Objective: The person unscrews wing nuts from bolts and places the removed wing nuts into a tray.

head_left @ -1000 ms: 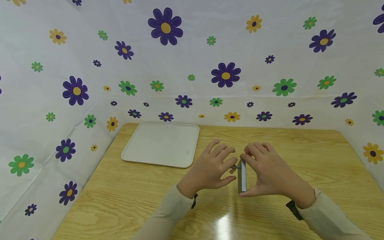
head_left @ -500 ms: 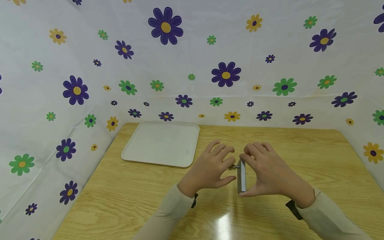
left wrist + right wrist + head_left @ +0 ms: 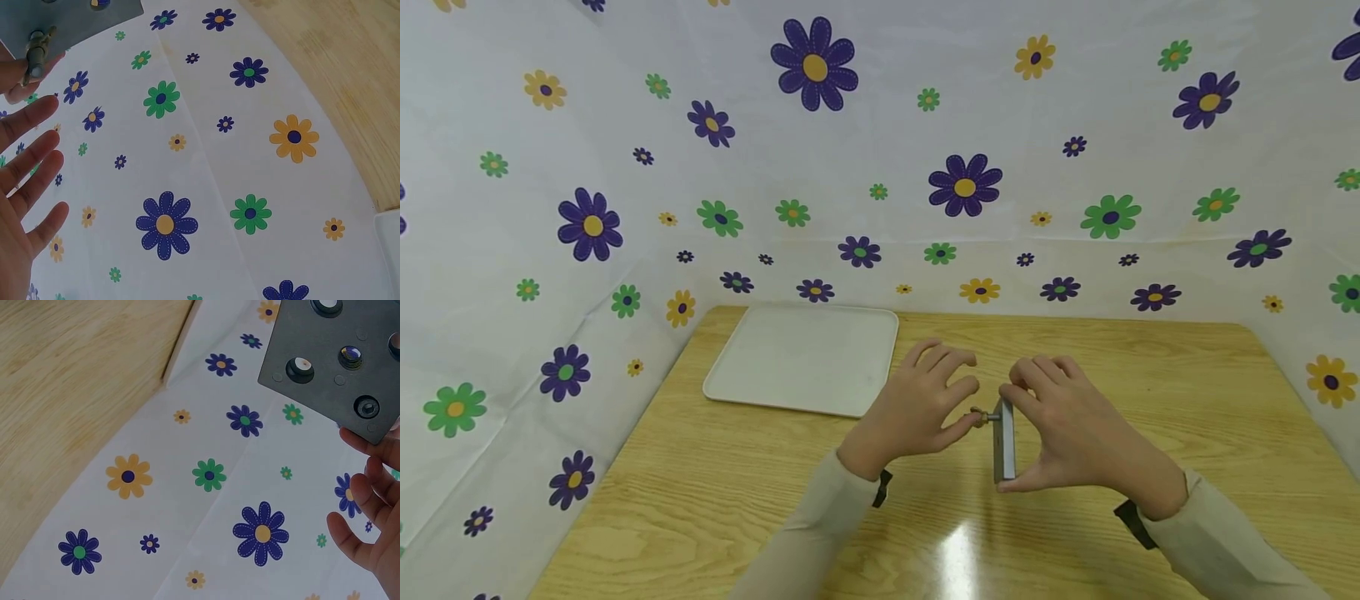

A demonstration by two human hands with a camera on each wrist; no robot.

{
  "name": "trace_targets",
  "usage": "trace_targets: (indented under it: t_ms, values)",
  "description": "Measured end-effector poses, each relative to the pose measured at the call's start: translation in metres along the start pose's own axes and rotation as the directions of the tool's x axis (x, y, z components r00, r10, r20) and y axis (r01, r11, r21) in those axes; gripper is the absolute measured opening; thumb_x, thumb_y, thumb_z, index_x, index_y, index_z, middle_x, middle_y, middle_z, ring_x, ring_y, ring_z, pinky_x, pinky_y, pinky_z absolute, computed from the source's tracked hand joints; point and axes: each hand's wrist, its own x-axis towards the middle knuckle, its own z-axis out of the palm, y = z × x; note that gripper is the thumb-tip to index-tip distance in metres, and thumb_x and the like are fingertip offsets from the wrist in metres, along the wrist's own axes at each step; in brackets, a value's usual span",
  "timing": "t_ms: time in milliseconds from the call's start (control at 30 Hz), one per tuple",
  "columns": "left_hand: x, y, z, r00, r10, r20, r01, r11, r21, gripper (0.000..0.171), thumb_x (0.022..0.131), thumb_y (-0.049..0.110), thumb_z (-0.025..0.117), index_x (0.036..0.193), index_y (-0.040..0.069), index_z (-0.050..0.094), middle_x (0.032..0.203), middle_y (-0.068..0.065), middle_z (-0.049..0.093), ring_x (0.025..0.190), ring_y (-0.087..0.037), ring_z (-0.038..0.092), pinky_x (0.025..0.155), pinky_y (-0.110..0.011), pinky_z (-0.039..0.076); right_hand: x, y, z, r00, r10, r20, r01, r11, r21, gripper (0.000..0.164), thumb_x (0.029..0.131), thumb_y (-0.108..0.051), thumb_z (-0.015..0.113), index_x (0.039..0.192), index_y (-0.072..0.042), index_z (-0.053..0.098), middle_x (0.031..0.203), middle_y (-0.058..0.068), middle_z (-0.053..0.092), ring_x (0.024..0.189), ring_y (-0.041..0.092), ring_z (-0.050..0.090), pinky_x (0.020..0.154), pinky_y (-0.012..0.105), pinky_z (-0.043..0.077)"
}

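My right hand [image 3: 1071,429] holds a grey square plate [image 3: 1004,442] on edge, thumb at its lower edge and fingers at the upper one. A bolt [image 3: 993,417] sticks out from the plate's left face, with a brass-coloured wing nut [image 3: 39,47] on it. The thumb of my left hand [image 3: 910,408] touches the wing nut; its other fingers are spread and apart from it. The right wrist view shows the plate's dark other face [image 3: 325,356], with several round recesses, some with bolt heads or similar round parts inside.
A white tray [image 3: 805,358] lies at the back left of the wooden table [image 3: 715,500]. White cloth [image 3: 880,125] printed with flowers stands behind the table and along its sides.
My left hand has shifted slightly left and up, its thumb rising to the wing nut while the index finger came away from it. The right hand and plate stay in place.
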Motion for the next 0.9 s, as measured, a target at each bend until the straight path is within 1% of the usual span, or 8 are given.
trace_targets:
  t_ms: [200,300,433,533,700,800,900]
  values:
    - [0.0013,-0.0018,-0.0014,1.000,-0.023,-0.010,0.023,0.999,-0.024,0.020,0.084,0.040,0.064,0.088,0.020,0.065,0.111,-0.001,0.060,0.101,-0.016,0.056,0.102,-0.038,0.041,0.0002,-0.0004,-0.0001,1.000,0.003,0.008,-0.003,1.000,0.004,0.090,0.048,-0.088,0.061,0.092,-0.009,0.061,0.090,0.003,0.047,0.084,0.019,0.045,0.074,0.041,0.040]
    - [0.0008,-0.0010,-0.0012,0.999,-0.031,-0.037,0.029,0.997,-0.065,0.018,0.084,0.036,0.066,0.088,0.020,0.065,0.110,-0.001,0.060,0.101,-0.016,0.055,0.100,-0.037,0.041,0.0003,-0.0001,0.0001,1.000,0.000,0.003,0.000,1.000,0.007,0.090,0.048,-0.088,0.061,0.092,-0.009,0.060,0.090,0.003,0.047,0.084,0.019,0.045,0.074,0.041,0.041]
    - [-0.0006,0.0018,0.0002,0.998,-0.027,-0.059,0.020,0.991,-0.130,0.019,0.082,0.037,0.068,0.087,0.019,0.063,0.108,-0.001,0.059,0.100,-0.017,0.054,0.100,-0.036,0.042,0.0000,0.0006,0.0001,1.000,0.002,-0.002,-0.002,1.000,0.009,0.090,0.049,-0.088,0.060,0.092,-0.009,0.061,0.090,0.002,0.047,0.084,0.019,0.045,0.074,0.041,0.041]
    - [-0.0022,0.0041,0.0020,0.999,-0.020,-0.032,0.014,0.987,-0.162,0.022,0.081,0.041,0.068,0.087,0.020,0.062,0.108,0.000,0.059,0.101,-0.017,0.054,0.101,-0.035,0.041,-0.0003,0.0009,0.0000,1.000,0.005,0.000,-0.005,1.000,0.011,0.089,0.050,-0.088,0.059,0.092,-0.009,0.061,0.090,0.002,0.048,0.084,0.019,0.045,0.074,0.041,0.041]
    - [-0.0036,0.0069,0.0033,0.999,-0.011,0.039,0.018,0.982,-0.190,0.025,0.081,0.044,0.066,0.089,0.020,0.062,0.111,0.000,0.058,0.102,-0.017,0.054,0.098,-0.035,0.042,0.0001,0.0012,-0.0001,1.000,0.008,0.005,-0.008,1.000,0.015,0.090,0.052,-0.088,0.058,0.093,-0.009,0.061,0.091,0.003,0.048,0.084,0.019,0.045,0.074,0.041,0.041]
    - [-0.0033,0.0071,0.0032,0.999,-0.016,0.048,0.025,0.982,-0.185,0.025,0.082,0.043,0.065,0.091,0.020,0.063,0.111,-0.001,0.059,0.102,-0.017,0.055,0.097,-0.035,0.043,0.0005,0.0014,-0.0001,1.000,0.008,0.004,-0.008,1.000,0.016,0.090,0.051,-0.088,0.058,0.093,-0.009,0.061,0.091,0.003,0.048,0.084,0.019,0.045,0.074,0.041,0.041]
    - [-0.0023,0.0056,0.0029,0.999,-0.032,0.033,0.037,0.984,-0.175,0.023,0.083,0.041,0.066,0.092,0.020,0.064,0.110,0.000,0.059,0.101,-0.017,0.056,0.097,-0.035,0.043,0.0006,0.0017,0.0001,1.000,0.004,-0.001,-0.004,1.000,0.018,0.089,0.050,-0.088,0.059,0.092,-0.009,0.061,0.090,0.003,0.047,0.084,0.019,0.045,0.074,0.041,0.040]
